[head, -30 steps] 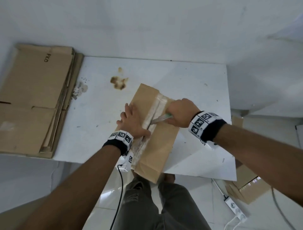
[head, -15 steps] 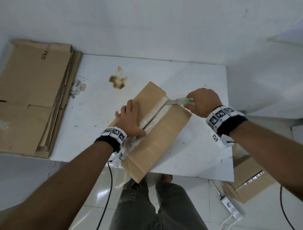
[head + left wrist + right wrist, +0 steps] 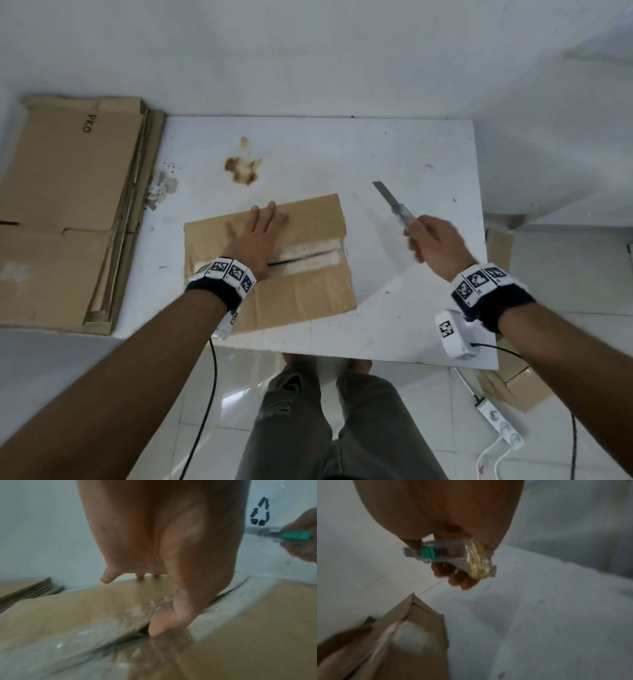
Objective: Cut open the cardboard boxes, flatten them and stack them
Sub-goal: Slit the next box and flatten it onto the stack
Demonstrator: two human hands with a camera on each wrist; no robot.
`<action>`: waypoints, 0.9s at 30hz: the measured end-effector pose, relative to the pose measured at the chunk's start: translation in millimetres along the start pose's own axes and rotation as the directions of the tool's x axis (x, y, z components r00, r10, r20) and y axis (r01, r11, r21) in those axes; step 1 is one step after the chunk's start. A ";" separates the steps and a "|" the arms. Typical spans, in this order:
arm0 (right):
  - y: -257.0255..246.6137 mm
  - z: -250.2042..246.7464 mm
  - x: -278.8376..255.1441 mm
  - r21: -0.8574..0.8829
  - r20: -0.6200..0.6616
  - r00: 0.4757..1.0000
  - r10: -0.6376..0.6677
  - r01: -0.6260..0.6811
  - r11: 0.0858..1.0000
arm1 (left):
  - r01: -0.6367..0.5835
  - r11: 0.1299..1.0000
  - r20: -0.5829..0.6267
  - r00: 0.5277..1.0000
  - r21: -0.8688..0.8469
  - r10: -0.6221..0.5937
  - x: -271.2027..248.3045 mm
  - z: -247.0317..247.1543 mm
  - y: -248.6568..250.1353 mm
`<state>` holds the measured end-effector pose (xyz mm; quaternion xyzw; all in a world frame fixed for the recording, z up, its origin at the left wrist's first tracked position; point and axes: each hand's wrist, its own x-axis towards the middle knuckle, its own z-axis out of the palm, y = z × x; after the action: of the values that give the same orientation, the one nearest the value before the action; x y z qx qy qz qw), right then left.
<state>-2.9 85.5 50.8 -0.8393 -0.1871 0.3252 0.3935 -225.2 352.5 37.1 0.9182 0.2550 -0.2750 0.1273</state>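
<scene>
A brown cardboard box (image 3: 301, 291) lies on the white table (image 3: 342, 154), its taped top seam (image 3: 308, 255) slit open along the middle. My left hand (image 3: 255, 236) lies flat on the box top with straight fingers, the thumb (image 3: 164, 623) at the slit. My right hand (image 3: 433, 245) is raised to the right of the box and grips a utility knife (image 3: 394, 205) with a green slider (image 3: 428, 553); its blade points up and away. A stack of flattened boxes (image 3: 65, 212) lies at the table's left end.
A brown stain (image 3: 243, 168) marks the table behind the box. On the floor at the right stand another cardboard box (image 3: 517, 387) and a white power strip (image 3: 501, 425). My legs (image 3: 329, 418) are under the near table edge. White walls close in behind and right.
The knife finished its pass along the seam and my right hand lifted it off to the right. The box turned counter-clockwise under my left hand, so the seam now runs left to right.
</scene>
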 end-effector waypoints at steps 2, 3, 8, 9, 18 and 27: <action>-2.9 24.6 -6.2 0.190 0.186 0.966 0.179 -0.214 0.958 | 0.025 0.998 -0.011 1.000 -0.050 -0.025 4.9 0.6 7.3; -4.9 40.0 -11.8 0.203 0.269 0.938 0.219 -0.278 0.939 | 0.041 0.995 -0.012 0.999 -0.096 -0.042 6.3 -0.7 14.4; 1.2 90.2 -35.3 0.412 0.354 0.906 0.231 -0.373 0.831 | 0.074 0.978 -0.161 0.981 -0.194 -0.106 13.5 10.8 47.7; 6.6 92.0 -36.7 0.462 0.367 0.904 0.220 -0.383 0.800 | 0.053 0.976 -0.197 0.976 -0.213 -0.096 15.0 15.9 49.6; 23.3 75.0 -18.6 0.408 0.394 0.907 0.145 -0.314 0.857 | -0.125 0.975 -0.478 0.878 -0.182 0.023 6.9 71.0 33.4; 6.8 50.1 -3.5 -0.126 0.398 0.917 0.005 0.049 0.991 | -0.092 0.979 -0.518 0.855 -0.183 -0.017 11.4 79.5 38.0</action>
<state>-39.8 106.2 22.9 -0.7780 -0.2938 0.4711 0.2941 -231.6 295.5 -30.7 0.9454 0.2882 0.0113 0.1518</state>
